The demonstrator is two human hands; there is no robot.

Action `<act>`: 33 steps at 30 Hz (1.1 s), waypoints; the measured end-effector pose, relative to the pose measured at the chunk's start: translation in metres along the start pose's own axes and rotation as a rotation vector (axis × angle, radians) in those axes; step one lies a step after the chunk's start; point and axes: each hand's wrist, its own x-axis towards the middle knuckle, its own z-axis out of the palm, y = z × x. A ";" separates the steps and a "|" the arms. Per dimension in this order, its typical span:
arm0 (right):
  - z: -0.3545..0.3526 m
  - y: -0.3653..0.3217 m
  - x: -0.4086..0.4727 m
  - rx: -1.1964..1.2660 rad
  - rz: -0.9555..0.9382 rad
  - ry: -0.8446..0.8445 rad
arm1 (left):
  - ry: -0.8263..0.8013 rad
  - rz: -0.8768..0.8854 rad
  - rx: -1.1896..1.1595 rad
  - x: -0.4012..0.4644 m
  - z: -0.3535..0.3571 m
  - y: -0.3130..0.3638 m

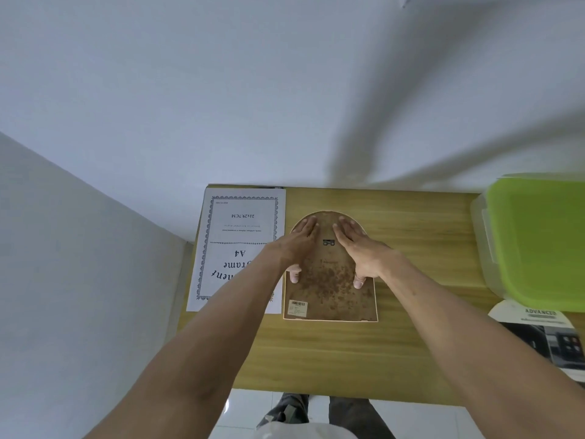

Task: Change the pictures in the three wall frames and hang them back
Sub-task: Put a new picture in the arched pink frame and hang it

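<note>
Both hands, left hand (pixel 299 245) and right hand (pixel 359 248), press flat with straight fingers on the arched frame (pixel 330 280), face down mid-surface (pixel 348 353). A paper sheet (pixel 235 236) lies beside its left; a green-lidded box (pixel 538 239) sits at the right edge.

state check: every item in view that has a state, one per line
arched frame: face down on the table, stained backing board up, hanger showing
left hand: flat on the backing, fingers straight
right hand: flat on the backing, fingers straight
A4 insert sheet: flat, print up, left of the frame
storage box: green lid on
printed sheet: flat at the table's right edge
</note>
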 end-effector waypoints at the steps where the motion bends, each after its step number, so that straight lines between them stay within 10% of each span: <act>1: 0.000 -0.001 0.000 -0.006 0.004 0.002 | -0.006 0.000 0.005 0.000 0.001 0.000; 10: 0.016 -0.009 -0.018 0.028 0.082 0.175 | 0.223 -0.047 -0.045 -0.034 0.008 0.007; 21: 0.051 -0.035 -0.057 1.058 0.581 0.487 | 0.544 -0.497 -1.109 -0.082 0.024 0.037; 33: 0.002 -0.040 -0.122 1.279 0.509 0.823 | 0.662 -0.333 -1.392 -0.134 -0.029 0.042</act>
